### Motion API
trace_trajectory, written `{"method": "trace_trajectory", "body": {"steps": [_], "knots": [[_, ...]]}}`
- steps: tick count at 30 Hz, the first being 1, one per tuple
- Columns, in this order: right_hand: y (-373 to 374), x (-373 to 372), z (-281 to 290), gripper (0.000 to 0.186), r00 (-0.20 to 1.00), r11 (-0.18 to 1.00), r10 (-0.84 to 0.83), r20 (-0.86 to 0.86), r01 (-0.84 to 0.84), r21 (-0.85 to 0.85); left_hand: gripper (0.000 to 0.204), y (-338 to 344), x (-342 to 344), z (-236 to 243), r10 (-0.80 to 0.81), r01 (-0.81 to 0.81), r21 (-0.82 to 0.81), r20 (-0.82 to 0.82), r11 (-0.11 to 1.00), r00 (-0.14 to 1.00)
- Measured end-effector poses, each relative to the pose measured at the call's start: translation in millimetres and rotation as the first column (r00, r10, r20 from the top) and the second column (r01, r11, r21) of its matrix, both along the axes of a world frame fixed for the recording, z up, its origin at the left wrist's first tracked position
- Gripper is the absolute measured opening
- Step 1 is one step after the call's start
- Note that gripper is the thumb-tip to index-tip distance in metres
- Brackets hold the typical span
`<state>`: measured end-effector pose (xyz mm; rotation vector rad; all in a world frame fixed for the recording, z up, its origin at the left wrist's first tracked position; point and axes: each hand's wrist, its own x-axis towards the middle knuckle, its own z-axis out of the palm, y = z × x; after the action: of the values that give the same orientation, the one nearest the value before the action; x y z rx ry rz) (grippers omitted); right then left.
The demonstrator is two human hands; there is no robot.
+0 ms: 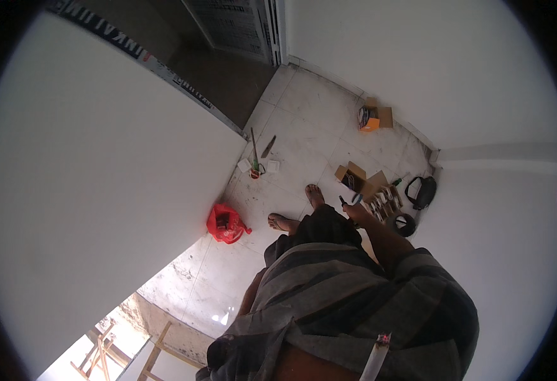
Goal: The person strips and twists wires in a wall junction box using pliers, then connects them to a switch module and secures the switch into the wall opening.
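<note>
Though your left hand is hidden and its grip cannot be told, your right hand clasps a slim dark object just left of the compartmented carton.

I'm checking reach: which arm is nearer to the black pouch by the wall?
Right. The right arm is on the same side of the body as the black pouch; the left forearm is on the opposite side, farther away, its hand hidden.
</note>
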<state>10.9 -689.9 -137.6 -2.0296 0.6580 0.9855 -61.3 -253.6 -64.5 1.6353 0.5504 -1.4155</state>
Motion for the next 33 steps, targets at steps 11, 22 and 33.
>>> {"method": "trace_trajectory", "body": {"steps": [11, 22, 33], "knots": [[1.2, 57.5, 1.9, 0.059, 0.913, 0.975, -0.217, -0.345, 0.184, -0.126, 0.087, -54.6, -61.1, -75.8, -0.323, 0.309, 0.134, 0.099, 0.942, 0.941], [41.8, 126.2, -235.0, 0.058, 0.879, 0.887, 0.335, -0.34, -0.416, -0.203, 0.13, -63.8, -33.7, -145.4, -0.129, 0.143, 0.386, -0.062, 0.912, 0.99], [126.5, 243.6, -391.1, 0.037, 0.918, 0.84, 0.35, -0.186, -0.395, -0.372, 0.126, -47.2, -22.6, -153.1, -0.173, 0.129, 0.51, 0.04, 0.85, 0.984]]}}
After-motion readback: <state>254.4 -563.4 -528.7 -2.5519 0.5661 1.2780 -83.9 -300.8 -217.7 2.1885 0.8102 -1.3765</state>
